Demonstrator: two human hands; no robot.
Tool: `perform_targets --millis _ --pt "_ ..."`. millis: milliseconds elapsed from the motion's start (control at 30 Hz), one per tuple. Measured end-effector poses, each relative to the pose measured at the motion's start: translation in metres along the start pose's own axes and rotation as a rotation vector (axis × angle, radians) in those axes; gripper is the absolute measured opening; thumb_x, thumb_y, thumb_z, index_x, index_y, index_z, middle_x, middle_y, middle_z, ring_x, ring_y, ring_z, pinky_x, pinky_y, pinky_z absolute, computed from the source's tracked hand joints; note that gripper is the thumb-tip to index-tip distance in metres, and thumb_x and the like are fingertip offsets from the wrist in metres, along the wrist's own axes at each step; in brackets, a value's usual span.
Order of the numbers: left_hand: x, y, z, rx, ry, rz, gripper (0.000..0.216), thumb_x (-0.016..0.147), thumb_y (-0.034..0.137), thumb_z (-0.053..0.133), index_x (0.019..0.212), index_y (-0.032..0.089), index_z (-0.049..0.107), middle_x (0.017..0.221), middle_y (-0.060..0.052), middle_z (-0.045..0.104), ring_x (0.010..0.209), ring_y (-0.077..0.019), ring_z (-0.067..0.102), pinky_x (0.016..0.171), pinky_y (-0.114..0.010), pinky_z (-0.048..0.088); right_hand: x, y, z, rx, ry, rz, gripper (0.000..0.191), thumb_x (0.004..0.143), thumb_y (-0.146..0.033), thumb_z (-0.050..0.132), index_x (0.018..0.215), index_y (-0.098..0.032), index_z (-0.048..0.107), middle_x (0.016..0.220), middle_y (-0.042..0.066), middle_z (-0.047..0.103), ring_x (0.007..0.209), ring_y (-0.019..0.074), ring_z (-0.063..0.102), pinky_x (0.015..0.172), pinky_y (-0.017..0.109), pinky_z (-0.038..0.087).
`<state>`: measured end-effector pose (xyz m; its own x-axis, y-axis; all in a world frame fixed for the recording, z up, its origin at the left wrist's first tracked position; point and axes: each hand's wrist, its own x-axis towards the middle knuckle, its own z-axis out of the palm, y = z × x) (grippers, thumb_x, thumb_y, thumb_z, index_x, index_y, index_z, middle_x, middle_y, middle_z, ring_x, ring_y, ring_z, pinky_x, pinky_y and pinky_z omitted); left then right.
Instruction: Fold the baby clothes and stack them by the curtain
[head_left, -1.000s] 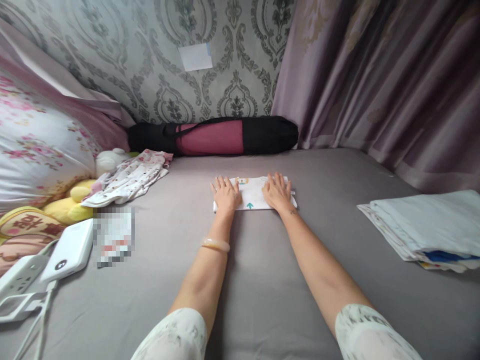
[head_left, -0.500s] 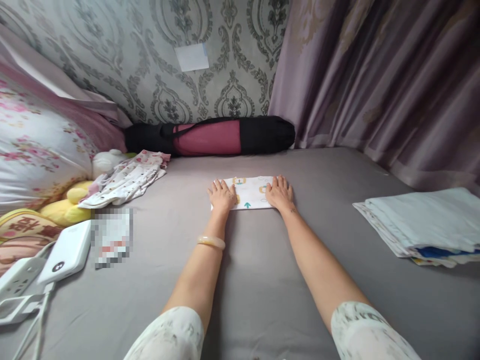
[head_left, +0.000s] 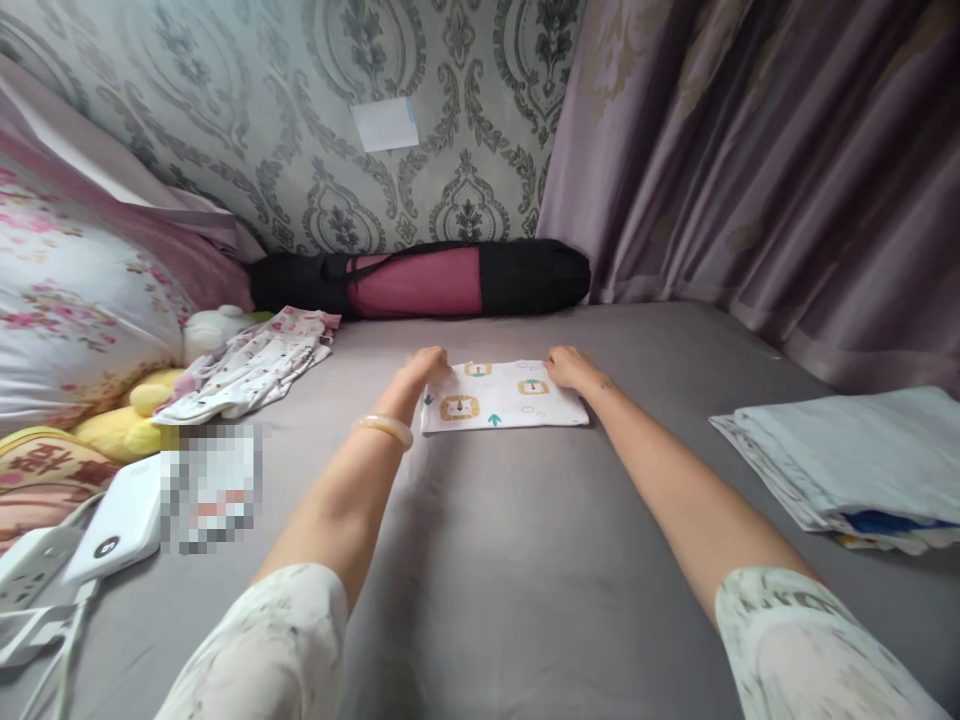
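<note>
The folded cloth (head_left: 502, 396) lies flat in the middle of the bed (head_left: 525, 560), its long axis running left to right. The left hand (head_left: 424, 364) is at its far-left corner and the right hand (head_left: 568, 366) at its far-right corner. I cannot tell whether either hand is pinching the cloth.

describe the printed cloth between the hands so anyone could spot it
On the grey bed sheet, in front of the black and pink roll bag, a folded cloth lies flat with the left hand and right hand at its far corners. Unlike the pale blue stack to its right or the floral garment to its left, it is white with lion faces and teal arrows.
</note>
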<state>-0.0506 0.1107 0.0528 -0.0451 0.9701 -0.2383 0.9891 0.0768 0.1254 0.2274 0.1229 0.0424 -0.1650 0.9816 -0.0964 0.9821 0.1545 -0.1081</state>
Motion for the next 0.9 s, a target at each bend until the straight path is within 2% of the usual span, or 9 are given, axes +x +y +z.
perform_targets --millis 67,300,467,600,700,900 --pt "0.01 -0.004 -0.003 -0.012 -0.033 0.019 0.028 0.08 0.028 0.06 0.104 0.019 0.07 0.109 -0.011 0.071 0.104 -0.0263 0.063 0.088 -0.032 0.047 0.008 0.005 -0.003 0.008 -0.048 -0.031 0.032 0.095 -0.025 0.046 0.121 -0.018 0.063 0.127 0.014 0.062 0.113 0.0266 0.06 0.089 0.035 0.045" --pt "0.037 -0.016 0.002 -0.054 -0.116 0.09 0.029 0.073 0.026 0.064 0.099 0.016 0.072 0.098 -0.009 0.074 0.087 -0.0212 0.066 0.074 -0.025 0.048 0.025 0.013 -0.009 -0.005 -0.168 -0.076 0.033 0.092 -0.028 0.053 0.123 -0.022 0.064 0.134 0.011 0.057 0.126 0.0266 0.05 0.097 0.036 0.043" --pt "0.044 -0.019 0.004 -0.077 -0.142 0.097 0.03 0.071 0.025 0.063 0.098 0.016 0.072 0.097 -0.009 0.074 0.085 -0.0215 0.066 0.072 -0.025 0.048 0.028 0.011 -0.016 -0.036 -0.201 -0.081 0.032 0.089 -0.028 0.057 0.12 -0.023 0.066 0.131 0.011 0.058 0.127 0.0283 0.048 0.098 0.039 0.043" --pt "0.04 -0.019 0.004 -0.105 -0.136 0.1 0.029 0.072 0.024 0.061 0.097 0.014 0.071 0.095 -0.01 0.073 0.081 -0.021 0.066 0.071 -0.027 0.049 0.022 0.009 -0.022 -0.035 -0.18 -0.096 0.027 0.088 -0.025 0.058 0.112 -0.022 0.069 0.131 0.009 0.058 0.125 0.027 0.049 0.096 0.036 0.045" --pt "0.031 -0.02 -0.001 -0.139 -0.107 0.121 0.028 0.074 0.024 0.059 0.098 0.014 0.07 0.095 -0.008 0.073 0.083 -0.0195 0.065 0.071 -0.025 0.049 0.013 0.011 -0.029 -0.007 -0.165 -0.107 0.027 0.089 -0.026 0.056 0.114 -0.023 0.066 0.126 0.007 0.062 0.115 0.0228 0.057 0.089 0.031 0.048" --pt "0.004 -0.022 -0.034 -0.255 -0.013 0.192 0.033 0.073 0.026 0.061 0.104 0.015 0.069 0.098 -0.004 0.072 0.087 -0.0178 0.064 0.072 -0.021 0.048 0.001 0.018 -0.054 0.114 -0.131 -0.191 0.026 0.088 -0.019 0.058 0.111 -0.018 0.067 0.111 0.006 0.071 0.097 0.0185 0.065 0.077 0.024 0.048"
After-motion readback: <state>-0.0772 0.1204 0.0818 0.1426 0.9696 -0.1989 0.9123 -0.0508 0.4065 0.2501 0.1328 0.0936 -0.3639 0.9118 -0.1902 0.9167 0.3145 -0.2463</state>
